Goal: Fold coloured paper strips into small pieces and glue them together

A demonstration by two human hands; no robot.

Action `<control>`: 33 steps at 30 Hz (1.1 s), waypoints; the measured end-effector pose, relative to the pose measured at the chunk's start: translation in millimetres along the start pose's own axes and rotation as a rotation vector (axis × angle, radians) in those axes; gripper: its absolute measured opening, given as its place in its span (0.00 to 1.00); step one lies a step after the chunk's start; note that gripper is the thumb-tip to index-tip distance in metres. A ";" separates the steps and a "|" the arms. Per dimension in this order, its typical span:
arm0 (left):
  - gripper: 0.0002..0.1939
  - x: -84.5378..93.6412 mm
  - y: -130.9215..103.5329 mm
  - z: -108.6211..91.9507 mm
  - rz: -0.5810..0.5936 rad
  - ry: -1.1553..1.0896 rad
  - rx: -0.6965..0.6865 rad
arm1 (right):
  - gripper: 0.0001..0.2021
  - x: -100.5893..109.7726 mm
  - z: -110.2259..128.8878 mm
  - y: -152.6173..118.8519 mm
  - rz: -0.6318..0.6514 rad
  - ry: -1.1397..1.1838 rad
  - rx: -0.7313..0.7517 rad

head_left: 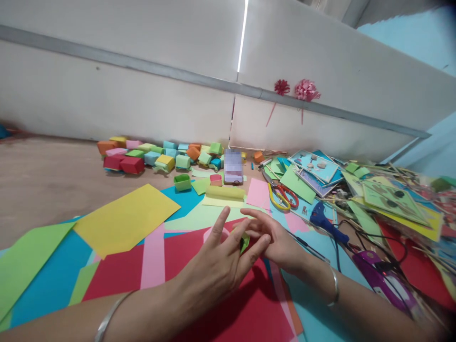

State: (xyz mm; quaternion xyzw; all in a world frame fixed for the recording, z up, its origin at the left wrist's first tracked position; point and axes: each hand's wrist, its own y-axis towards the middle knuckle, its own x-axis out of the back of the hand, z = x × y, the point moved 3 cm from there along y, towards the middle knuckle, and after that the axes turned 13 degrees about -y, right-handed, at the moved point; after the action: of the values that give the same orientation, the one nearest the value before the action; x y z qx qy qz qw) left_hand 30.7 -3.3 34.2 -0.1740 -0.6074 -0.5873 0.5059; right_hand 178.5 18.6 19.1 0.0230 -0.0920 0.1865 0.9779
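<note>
My left hand (224, 259) and my right hand (280, 240) meet above a sheet of red paper (192, 308). Between their fingers is a small folded piece of green paper (244, 242), mostly covered by the fingers. My left thumb points up and away, while the other left fingers curl around the piece. The right fingers close on it from the far side. Past the hands lie a rolled piece of yellow paper (225, 193), a small green paper box (182, 182) and a small pink paper loop (215, 179).
Many small coloured paper boxes (166, 162) line the wall, beside a phone (233, 167). Scissors (280, 192), a blue glue gun (327, 223) with its cable, a pen (308, 246) and a purple power strip (383, 280) lie right. A yellow sheet (128, 218) lies left.
</note>
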 end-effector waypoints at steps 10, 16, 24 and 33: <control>0.23 5.0 -0.5 -0.5 -0.058 -0.059 -0.004 | 0.37 2.8 -1.2 -6.2 -0.009 0.174 -0.174; 0.23 1.8 0.9 -0.8 -0.055 -0.014 0.003 | 0.27 8.4 -5.9 0.0 -0.051 0.220 -0.248; 0.21 9.0 1.4 2.5 -0.130 -0.078 0.009 | 0.19 9.8 12.4 2.9 0.139 -0.292 0.073; 0.22 16.9 -1.3 30.8 -0.258 -0.480 0.283 | 0.16 33.7 -9.6 15.6 0.183 -0.113 -0.070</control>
State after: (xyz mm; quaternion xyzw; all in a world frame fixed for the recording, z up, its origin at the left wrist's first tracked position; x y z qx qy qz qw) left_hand 9.8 17.3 53.5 -0.1571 -0.8022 -0.4986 0.2885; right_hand 205.2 46.0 16.2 -0.0091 -0.1549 0.2701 0.9503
